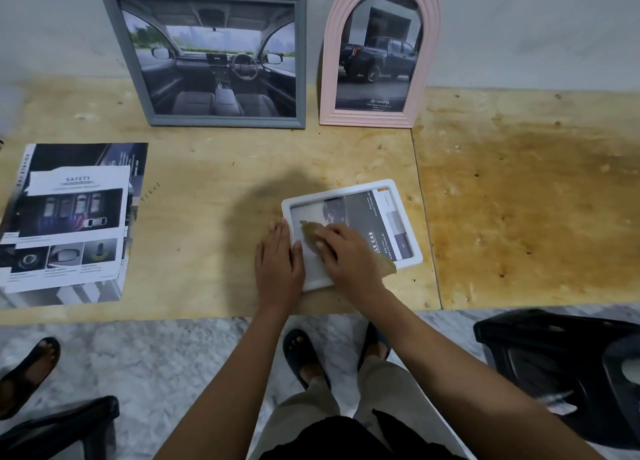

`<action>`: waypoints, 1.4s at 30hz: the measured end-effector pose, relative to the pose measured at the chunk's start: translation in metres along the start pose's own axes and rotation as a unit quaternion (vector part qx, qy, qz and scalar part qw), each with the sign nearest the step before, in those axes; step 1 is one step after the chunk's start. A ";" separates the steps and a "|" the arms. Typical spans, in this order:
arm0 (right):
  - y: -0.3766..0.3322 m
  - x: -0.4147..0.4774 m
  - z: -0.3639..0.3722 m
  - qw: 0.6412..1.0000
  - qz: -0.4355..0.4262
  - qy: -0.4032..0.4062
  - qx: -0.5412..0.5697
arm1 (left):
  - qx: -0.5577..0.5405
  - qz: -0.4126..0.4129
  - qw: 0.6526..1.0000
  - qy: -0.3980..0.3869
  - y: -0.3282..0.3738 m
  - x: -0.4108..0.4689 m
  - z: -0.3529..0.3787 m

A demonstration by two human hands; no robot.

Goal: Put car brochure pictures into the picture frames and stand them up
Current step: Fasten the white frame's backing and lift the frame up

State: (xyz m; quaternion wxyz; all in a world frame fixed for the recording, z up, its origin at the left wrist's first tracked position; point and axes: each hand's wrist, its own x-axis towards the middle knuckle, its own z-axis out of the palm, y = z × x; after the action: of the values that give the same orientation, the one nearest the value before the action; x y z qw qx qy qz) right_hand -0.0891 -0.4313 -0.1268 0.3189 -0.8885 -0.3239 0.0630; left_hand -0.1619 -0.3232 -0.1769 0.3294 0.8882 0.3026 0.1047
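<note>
A white picture frame (408, 217) lies flat on the plywood board, with a dark brochure picture (367, 217) inside it. My left hand (278, 262) rests flat on the frame's near-left edge. My right hand (349, 255) presses a brown backing piece (308, 231) down onto the picture. A grey frame (301, 58) with a car-interior picture and a pink arched frame (329, 79) with a pickup picture stand upright against the wall.
Loose brochure pages (69, 220) lie at the left of the plywood board (519, 200). The board's front edge meets a marble floor where my sandalled feet (301, 352) stand. A black plastic chair (561, 362) is at the right, another person's foot (27, 373) at the lower left.
</note>
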 end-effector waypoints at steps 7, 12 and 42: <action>0.021 -0.009 0.007 0.984 -0.065 -0.120 -0.116 | 0.007 -0.026 1.000 0.005 0.003 0.001 0.003; 0.035 -0.005 0.002 0.973 -0.088 -0.187 -0.103 | 0.032 -0.019 0.999 0.014 0.005 -0.001 0.003; 0.062 0.024 -0.081 0.890 0.222 0.373 0.143 | 0.031 -0.025 0.999 0.028 0.003 -0.001 0.003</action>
State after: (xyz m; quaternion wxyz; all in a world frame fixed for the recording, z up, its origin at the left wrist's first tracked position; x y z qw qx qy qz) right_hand -0.0112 -0.4949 -0.0986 0.5174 -0.8402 0.0372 -0.1579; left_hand -0.1604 -0.3270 -0.1773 0.2957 0.8868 0.3372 0.1115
